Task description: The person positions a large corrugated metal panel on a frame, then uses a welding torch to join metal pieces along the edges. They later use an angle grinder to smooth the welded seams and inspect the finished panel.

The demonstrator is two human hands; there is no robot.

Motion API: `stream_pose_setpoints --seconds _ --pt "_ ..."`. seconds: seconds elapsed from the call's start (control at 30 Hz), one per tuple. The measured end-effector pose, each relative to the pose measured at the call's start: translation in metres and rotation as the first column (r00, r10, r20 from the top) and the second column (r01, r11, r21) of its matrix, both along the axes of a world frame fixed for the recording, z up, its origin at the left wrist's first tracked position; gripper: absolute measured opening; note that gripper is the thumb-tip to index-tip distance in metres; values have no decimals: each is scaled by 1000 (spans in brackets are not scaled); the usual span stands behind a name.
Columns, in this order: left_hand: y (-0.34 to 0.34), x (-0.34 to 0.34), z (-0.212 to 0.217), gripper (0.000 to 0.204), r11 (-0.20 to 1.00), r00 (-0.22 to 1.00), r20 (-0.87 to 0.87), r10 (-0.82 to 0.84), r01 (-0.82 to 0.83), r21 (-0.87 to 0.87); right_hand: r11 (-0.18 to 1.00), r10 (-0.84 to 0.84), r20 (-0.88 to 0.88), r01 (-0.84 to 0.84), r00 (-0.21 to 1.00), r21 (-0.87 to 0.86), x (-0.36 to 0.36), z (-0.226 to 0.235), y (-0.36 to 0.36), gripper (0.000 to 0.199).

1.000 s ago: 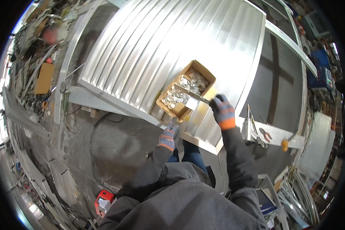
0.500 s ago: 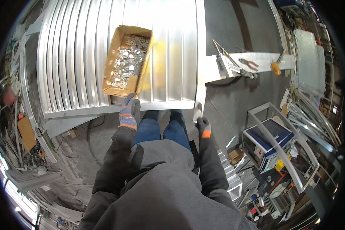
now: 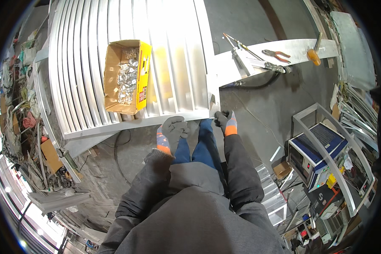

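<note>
Left hand [image 3: 173, 129]: gloved grey with orange cuff, fingers curled, at the near edge of the ribbed metal panel [image 3: 89, 63].
Right hand [image 3: 224, 120]: gloved, closed into a fist, just beside the panel's near right corner.
Cardboard box [image 3: 114, 76]: up and left of the left hand, on the panel, holding silvery metal parts [image 3: 127, 82].
Pliers [image 3: 275, 54]: far beyond the right hand, on a metal beam [image 3: 292, 48].
</note>
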State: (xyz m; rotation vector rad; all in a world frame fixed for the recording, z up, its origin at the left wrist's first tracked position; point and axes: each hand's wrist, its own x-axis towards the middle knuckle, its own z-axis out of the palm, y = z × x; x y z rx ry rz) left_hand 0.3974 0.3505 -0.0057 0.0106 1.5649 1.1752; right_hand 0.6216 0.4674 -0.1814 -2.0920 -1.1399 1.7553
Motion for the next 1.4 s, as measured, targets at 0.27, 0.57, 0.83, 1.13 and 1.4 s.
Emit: stream_pose_setpoints --seconds 0.27,0.57,0.83,1.13,1.4 --pt "24 38 6 18 942 911 327 250 -307 135 758 290 113 -301 950 578 54 53 103 22" --pt "21 33 26 15 953 945 132 299 -303 12 599 675 -43 -513 737 615 -49 142 115 22" --pt "-5 -8 14 6 971 963 126 238 -237 -21 601 289 892 -791 348 114 16 34 356 52" --pt "-47 -22 -49 6 920 779 -600 -183 350 174 416 330 944 -899 7 -139 46 8 416 60" --pt "20 0 22 6 988 932 -344 -117 145 56 387 290 885 -891 364 239 51 57 417 33"
